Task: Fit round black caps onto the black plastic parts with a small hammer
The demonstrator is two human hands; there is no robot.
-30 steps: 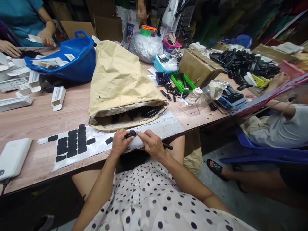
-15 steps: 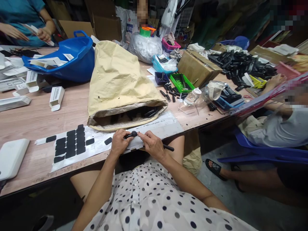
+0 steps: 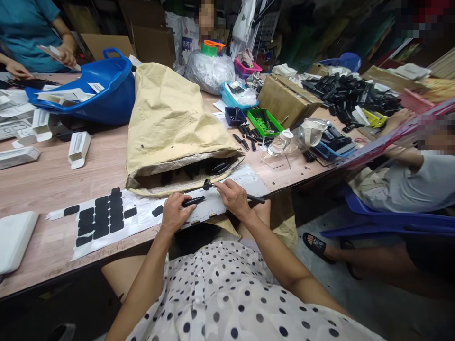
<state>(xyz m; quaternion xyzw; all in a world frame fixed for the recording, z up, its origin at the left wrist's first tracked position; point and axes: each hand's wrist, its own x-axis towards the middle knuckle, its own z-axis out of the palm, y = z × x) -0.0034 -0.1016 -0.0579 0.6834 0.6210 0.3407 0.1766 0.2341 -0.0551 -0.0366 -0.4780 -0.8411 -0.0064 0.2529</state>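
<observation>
My left hand (image 3: 175, 212) is closed on a short black stick-like part (image 3: 194, 201) at the table's near edge. A little to the right and farther in, my right hand (image 3: 232, 198) pinches a thin black rod tool (image 3: 213, 185) with a round head, its tail poking out past my wrist. Both hands rest over a white backing sheet (image 3: 142, 215) that carries several black oval pads (image 3: 101, 218). Just beyond them lies a tan paper sack (image 3: 170, 118) on its side, its mouth open towards me with black parts inside.
A blue basket (image 3: 110, 92) and white boxes (image 3: 78, 147) lie at the left, a white slab (image 3: 14, 239) at the near left. Small trays (image 3: 265, 121), a cardboard box (image 3: 284, 97) and a heap of black parts (image 3: 351, 97) fill the right. Other people sit at far left and right.
My hands were together holding the rod and part as one; now they have come apart, the right hand lifting the rod tool towards the sack's mouth.
</observation>
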